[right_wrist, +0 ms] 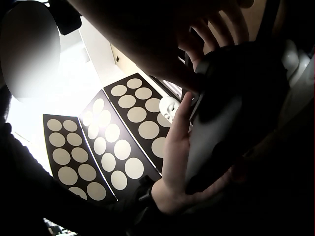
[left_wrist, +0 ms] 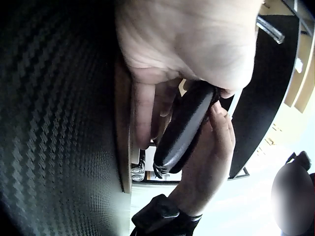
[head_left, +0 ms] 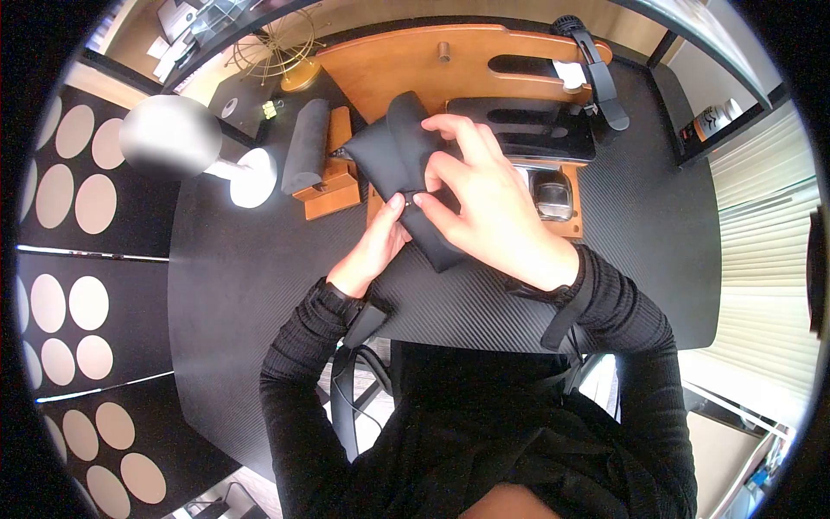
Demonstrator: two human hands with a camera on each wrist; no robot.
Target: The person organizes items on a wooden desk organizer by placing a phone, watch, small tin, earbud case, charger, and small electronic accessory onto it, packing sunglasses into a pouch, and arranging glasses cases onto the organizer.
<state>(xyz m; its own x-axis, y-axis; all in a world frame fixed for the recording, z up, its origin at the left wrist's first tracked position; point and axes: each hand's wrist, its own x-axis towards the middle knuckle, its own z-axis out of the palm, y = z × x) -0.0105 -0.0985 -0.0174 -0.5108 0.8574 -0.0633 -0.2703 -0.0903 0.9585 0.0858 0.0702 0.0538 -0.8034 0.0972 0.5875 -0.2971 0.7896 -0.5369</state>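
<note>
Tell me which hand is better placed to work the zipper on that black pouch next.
Right, probably. The right hand lies over the black pouch, with fingertips pinching at its edge where the zipper seems to be. The left hand grips the pouch from below, steadying it.

Black carbon-weave table (head_left: 259, 285) with wooden organizer tray (head_left: 406, 60) and white lamp base (head_left: 253, 177).

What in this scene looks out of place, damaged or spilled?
Nothing stands out. Both hands, the left hand and the right hand, hold a black pouch above the dark table; it looks whole, and no spill shows.
</note>
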